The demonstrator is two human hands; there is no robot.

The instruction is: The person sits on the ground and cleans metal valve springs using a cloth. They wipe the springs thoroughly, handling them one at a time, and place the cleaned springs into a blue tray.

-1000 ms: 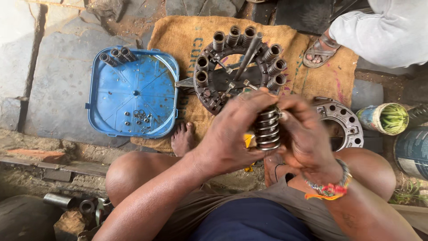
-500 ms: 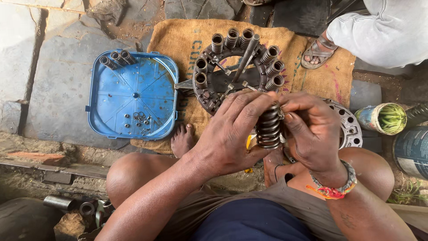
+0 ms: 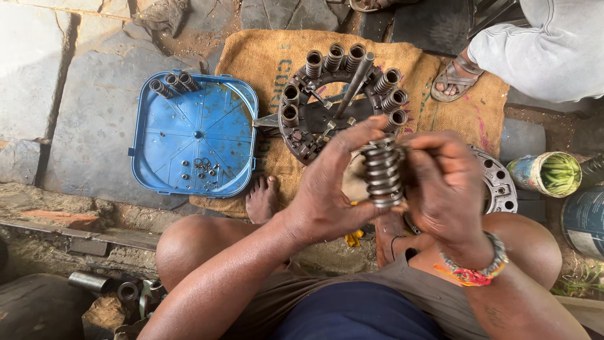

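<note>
Both hands grip one coil spring, held above the lap.

The left hand [image 3: 333,189] and right hand [image 3: 443,189] close their fingers round the upright spring [image 3: 382,173] — just in front of the spring-ringed clutch plate [image 3: 340,94] on burlap sacking [image 3: 264,56] (blue tray [image 3: 195,135] lies beside it).

The person's arms are bare to above the elbow. The right hand [image 3: 447,182] has a beaded band at the wrist with red, orange and green threads. The left hand [image 3: 330,192] wears nothing. Greyish-brown shorts cover the thighs, apparently below a dark blue shirt; the feet are bare.
</note>
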